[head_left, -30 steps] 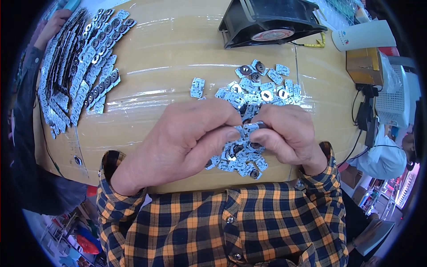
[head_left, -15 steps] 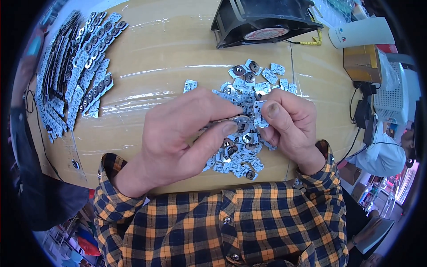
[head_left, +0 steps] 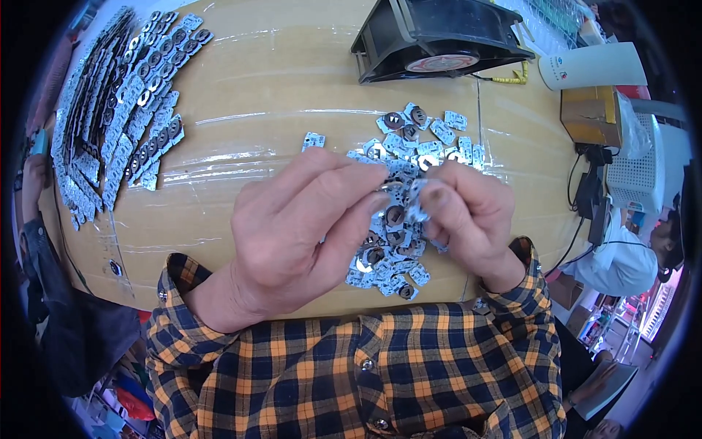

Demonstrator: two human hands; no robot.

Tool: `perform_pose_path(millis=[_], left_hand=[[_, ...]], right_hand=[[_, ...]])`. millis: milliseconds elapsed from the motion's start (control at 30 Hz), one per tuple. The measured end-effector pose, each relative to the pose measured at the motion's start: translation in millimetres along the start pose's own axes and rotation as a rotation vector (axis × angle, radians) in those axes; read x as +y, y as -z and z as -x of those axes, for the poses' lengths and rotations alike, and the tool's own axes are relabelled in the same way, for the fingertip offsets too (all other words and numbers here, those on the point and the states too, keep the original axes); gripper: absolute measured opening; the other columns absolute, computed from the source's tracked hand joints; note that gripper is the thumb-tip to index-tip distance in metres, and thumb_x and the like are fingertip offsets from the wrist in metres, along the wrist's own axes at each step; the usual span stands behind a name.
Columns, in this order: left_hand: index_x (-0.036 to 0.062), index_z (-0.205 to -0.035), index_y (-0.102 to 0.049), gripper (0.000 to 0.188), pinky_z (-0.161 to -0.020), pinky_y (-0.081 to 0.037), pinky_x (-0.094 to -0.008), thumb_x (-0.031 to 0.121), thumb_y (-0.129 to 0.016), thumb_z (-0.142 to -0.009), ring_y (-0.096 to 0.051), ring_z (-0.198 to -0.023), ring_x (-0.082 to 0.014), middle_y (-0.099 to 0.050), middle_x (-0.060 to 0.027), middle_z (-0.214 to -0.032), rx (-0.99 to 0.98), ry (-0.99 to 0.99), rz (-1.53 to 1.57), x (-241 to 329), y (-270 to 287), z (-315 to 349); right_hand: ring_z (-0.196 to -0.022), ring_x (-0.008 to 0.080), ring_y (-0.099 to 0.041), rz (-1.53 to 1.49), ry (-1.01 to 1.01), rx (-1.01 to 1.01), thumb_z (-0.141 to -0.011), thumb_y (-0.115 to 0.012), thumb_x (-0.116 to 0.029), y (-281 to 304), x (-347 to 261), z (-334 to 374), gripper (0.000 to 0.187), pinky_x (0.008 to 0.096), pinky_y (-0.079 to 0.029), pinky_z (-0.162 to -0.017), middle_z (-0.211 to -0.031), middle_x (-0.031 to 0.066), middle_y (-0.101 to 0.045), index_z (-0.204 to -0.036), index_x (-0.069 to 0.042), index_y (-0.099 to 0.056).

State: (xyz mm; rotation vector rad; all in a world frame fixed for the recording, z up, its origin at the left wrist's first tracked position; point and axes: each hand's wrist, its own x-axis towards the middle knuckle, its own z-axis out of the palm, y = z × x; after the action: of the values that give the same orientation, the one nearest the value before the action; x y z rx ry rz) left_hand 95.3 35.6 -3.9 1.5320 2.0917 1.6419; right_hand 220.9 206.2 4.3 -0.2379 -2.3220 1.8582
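Note:
Above a heap of small white circuit boards (head_left: 380, 272), many bearing round dark or silver discs, my two hands are close together. My left hand (head_left: 292, 227) is closed, thumb against fingers, on a circuit board strip mostly hidden by the fingers. A small circuit board (head_left: 417, 203), smeared by motion, is pinched between thumb and curled fingers of my right hand (head_left: 474, 216). One board (head_left: 314, 140) lies apart, beyond my left hand, and several more lie loosely beyond the heap.
Stacked rows of circuit board strips (head_left: 95, 110) cover the table's left side. A black fan (head_left: 439, 36) stands at the back, beside a white cup (head_left: 594, 66) and a cardboard box (head_left: 591, 117). A white perforated basket (head_left: 636, 172) and black adapters (head_left: 589, 194) are at right. Other people sit on both sides.
My right hand has shifted slightly left and down, its board tilting and blurring. My left fingers have closed further over the strip, so less of it shows.

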Motion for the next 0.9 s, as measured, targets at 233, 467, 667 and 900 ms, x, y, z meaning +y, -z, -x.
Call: perform_pose_path(millis=[233, 467, 667, 900], left_hand=[[-0.0029, -0.095, -0.065, 0.024, -0.054, -0.049, -0.0294, -0.006, -0.072, -0.072, -0.063, -0.061, -0.0245, -0.065, -0.0144, -0.08, -0.034, -0.125, -0.016, 0.7, -2.8, 5.3], [-0.0033, -0.097, -0.065, 0.023, -0.056, -0.049, -0.0276, -0.008, -0.068, -0.074, -0.064, -0.067, -0.024, -0.065, -0.016, -0.083, -0.099, -0.064, 0.043, -0.2, 7.5, -1.5], [-0.0053, -0.101, -0.064, 0.026, -0.061, -0.048, -0.0262, -0.01, -0.064, -0.076, -0.062, -0.071, -0.0225, -0.064, -0.0161, -0.085, -0.072, -0.047, 0.137, 0.6, 0.0, 0.2], [-0.0051, -0.095, -0.066, 0.02, -0.058, -0.047, -0.0282, -0.009, -0.062, -0.075, -0.062, -0.065, -0.0202, -0.064, -0.0124, -0.08, -0.198, 0.096, 0.168, -2.5, 3.4, -1.5]], right_hand=[[-0.048, 0.0027, -0.043, 0.023, -0.034, 0.006, -0.098, -0.053, -0.017, 1.1, -1.4, 1.0, 0.029, 0.0199, -0.033, -0.045, -0.06, -0.0016, -0.052, -0.076, 0.0, -0.059], [-0.045, 0.0087, -0.045, 0.13, 0.022, 0.087, -0.094, -0.06, -0.012, 2.9, 1.5, -4.2, 0.025, 0.0259, -0.033, -0.043, -0.054, 0.0015, -0.049, -0.072, 0.0, -0.062], [-0.046, 0.0176, -0.045, 0.422, 0.365, -0.033, -0.094, -0.056, -0.017, 3.7, 5.6, -8.7, 0.031, 0.0305, -0.032, -0.045, -0.056, 0.0062, -0.049, -0.068, 0.002, -0.058], [-0.044, 0.0185, -0.047, 0.24, 0.297, 0.129, -0.089, -0.066, -0.014, 6.9, 10.2, -8.7, 0.027, 0.032, -0.033, -0.041, -0.054, 0.0062, -0.048, -0.066, -0.001, -0.06]])
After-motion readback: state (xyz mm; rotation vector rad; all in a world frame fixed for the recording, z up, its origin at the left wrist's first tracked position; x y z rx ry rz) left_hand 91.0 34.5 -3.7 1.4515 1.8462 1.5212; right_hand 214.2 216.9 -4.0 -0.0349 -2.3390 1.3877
